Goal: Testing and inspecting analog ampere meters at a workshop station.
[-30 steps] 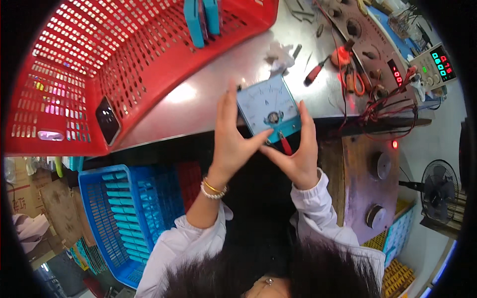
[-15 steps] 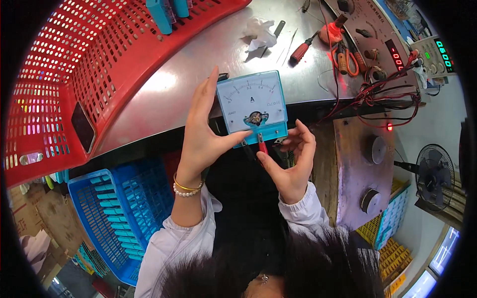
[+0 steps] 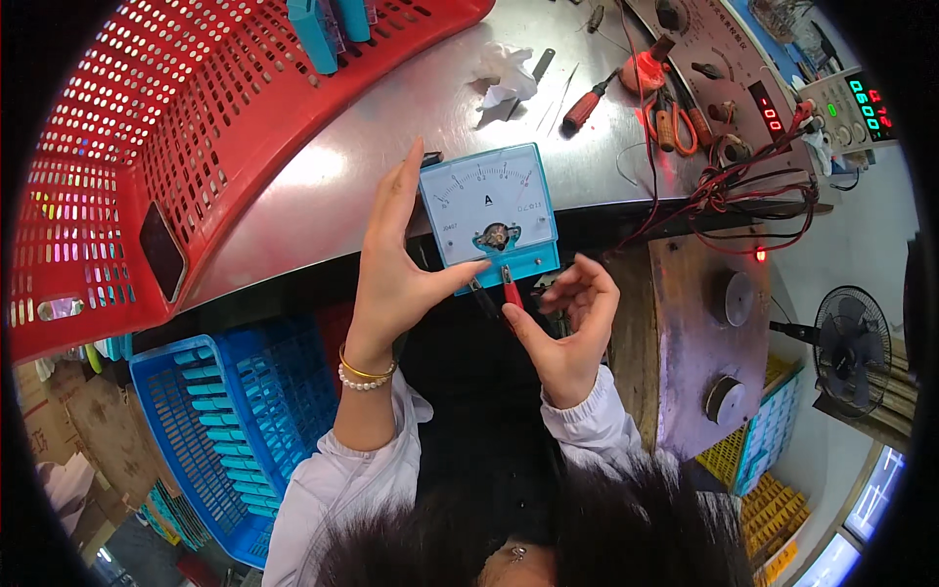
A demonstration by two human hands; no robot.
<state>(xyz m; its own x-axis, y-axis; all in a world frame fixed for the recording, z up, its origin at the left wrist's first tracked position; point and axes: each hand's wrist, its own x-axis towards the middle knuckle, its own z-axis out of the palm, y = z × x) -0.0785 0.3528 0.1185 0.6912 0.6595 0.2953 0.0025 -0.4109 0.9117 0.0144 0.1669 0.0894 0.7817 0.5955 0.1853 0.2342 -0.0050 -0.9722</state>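
My left hand (image 3: 396,269) grips an analog ammeter (image 3: 486,201) with a white dial and a blue case. Its thumb lies across the lower front edge, while the fingers reach up the left side and partly behind. A red alligator clip (image 3: 511,291) is on the bottom of the case, with a black alligator clip (image 3: 483,295) to its left. The thumb of my right hand (image 3: 567,328) rests on the lower end of the red clip. The other right fingers curl loosely to the right, their contact with the clip hidden.
A red perforated basket (image 3: 284,108) fills the far left, with a phone (image 3: 163,249) against it. Below stands a blue crate (image 3: 210,342) of blue parts. On the metal bench (image 3: 381,127) lie a screwdriver (image 3: 584,108), pliers (image 3: 675,127) and tangled leads (image 3: 753,191) beside a test panel (image 3: 724,73).
The view has shifted slightly, and the meter sits a little lower and further left in it. Both hands keep nearly the same pose. Red digits now show beside the green ones on the power supply.
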